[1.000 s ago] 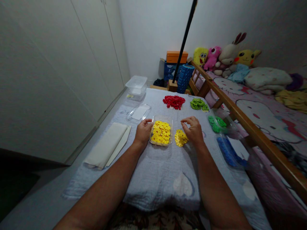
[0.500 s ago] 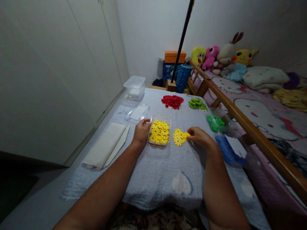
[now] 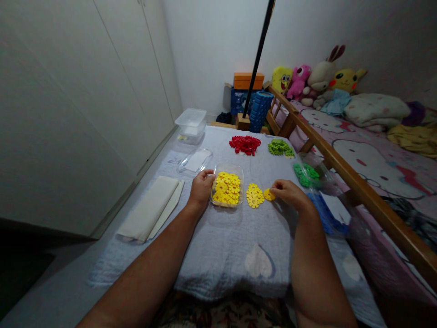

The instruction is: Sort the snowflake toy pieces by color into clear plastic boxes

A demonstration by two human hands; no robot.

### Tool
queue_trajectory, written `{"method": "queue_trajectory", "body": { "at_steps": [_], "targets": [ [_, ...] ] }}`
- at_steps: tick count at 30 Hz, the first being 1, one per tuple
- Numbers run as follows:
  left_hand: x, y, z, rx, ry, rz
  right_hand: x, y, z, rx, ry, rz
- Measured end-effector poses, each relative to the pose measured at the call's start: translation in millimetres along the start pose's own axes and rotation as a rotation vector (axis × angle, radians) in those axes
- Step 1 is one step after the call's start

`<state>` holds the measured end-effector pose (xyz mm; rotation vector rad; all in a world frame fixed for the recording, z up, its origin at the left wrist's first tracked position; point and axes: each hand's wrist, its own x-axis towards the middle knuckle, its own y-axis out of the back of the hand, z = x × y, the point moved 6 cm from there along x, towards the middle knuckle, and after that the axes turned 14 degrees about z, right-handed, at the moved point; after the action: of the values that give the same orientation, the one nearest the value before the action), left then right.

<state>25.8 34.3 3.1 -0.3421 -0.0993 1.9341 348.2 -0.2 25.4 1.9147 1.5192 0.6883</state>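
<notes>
A clear plastic box [image 3: 241,169] full of yellow flower-shaped discs stands on the pale blue cloth [image 3: 225,246]. My left hand [image 3: 201,187] grips the box's left side, fingers curled on its rim. To the right of the box lies a small pile of yellow discs [image 3: 254,196]. My right hand [image 3: 289,193] rests on the cloth just right of that pile and pinches one yellow disc [image 3: 268,195] between thumb and fingers.
Red pieces [image 3: 245,144] and light green pieces [image 3: 280,147] lie in heaps further back. Clear containers of green pieces [image 3: 306,175] and blue pieces [image 3: 324,212] sit at the right by the wooden bed rail [image 3: 344,171]. A folded cloth [image 3: 150,207], an empty tray [image 3: 196,160] and stacked boxes [image 3: 191,124] are at the left.
My right hand came down from above the loose pile to its right side and closed on one yellow disc, drawing it slightly away. My left hand stayed on the box.
</notes>
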Motion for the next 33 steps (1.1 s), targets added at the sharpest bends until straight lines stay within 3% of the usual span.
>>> {"method": "queue_trajectory", "body": {
  "at_steps": [7,11,14,17,23,29,33],
  "targets": [
    [-1,-0.8,1,0.008,0.004,-0.009,-4,-6,-32,0.295,0.032,0.11],
    [0,-1.1,0,0.005,0.007,-0.012,-10,-26,-68,0.457,0.192,0.183],
    [0,-1.2,1,0.003,0.002,-0.012,-17,-43,-91,0.458,0.337,0.143],
    [-1,-1.3,2,0.003,0.005,-0.006,-23,-60,-99,0.365,0.382,0.053],
    [-2,-1.3,2,0.01,0.011,-0.001,-25,-72,-96,0.16,0.46,0.056],
    [0,-1.0,1,0.009,0.006,-0.006,-5,-41,-62,0.075,0.38,0.345],
    [0,-2.0,1,0.005,0.017,-0.011,3,-34,-34,-0.133,0.263,0.39]
  ]
}}
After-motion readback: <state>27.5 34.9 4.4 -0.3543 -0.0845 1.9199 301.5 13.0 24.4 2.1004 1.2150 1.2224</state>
